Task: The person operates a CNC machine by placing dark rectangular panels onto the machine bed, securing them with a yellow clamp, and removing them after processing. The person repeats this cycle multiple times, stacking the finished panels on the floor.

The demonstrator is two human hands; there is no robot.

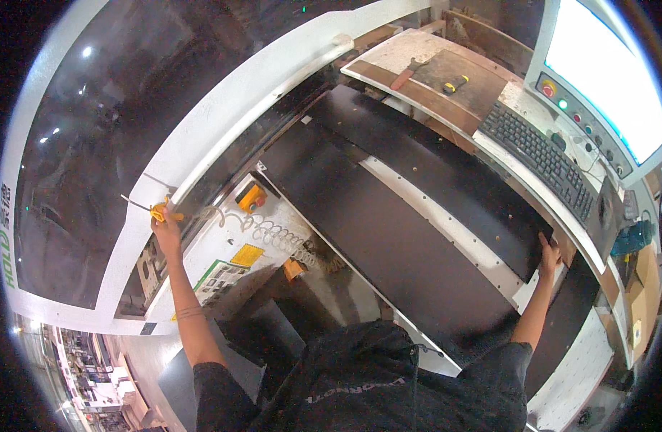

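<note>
My left hand (pixel 167 220) is closed around a yellow air blow gun (pixel 158 211), held up beside the machine's white frame. Its thin nozzle points up and to the left, and a pale coiled hose (pixel 273 236) trails to the right from near it. Far to the right, my right hand (pixel 550 254) grips the end of a long black panel (pixel 424 169), its fingers on the edge. A second dark panel (pixel 388 223) lies nearer to me, alongside it. Between them runs a white strip (pixel 446 227) with small holes.
A white machine with a dark window (pixel 129 129) fills the left. At the right stand a lit screen (pixel 608 65), a keyboard (pixel 536 158) and control buttons. A wrench (pixel 410 73) and a yellow-black tool (pixel 456 85) lie on the worktop. An orange-yellow control box (pixel 251 196) sits below the rail.
</note>
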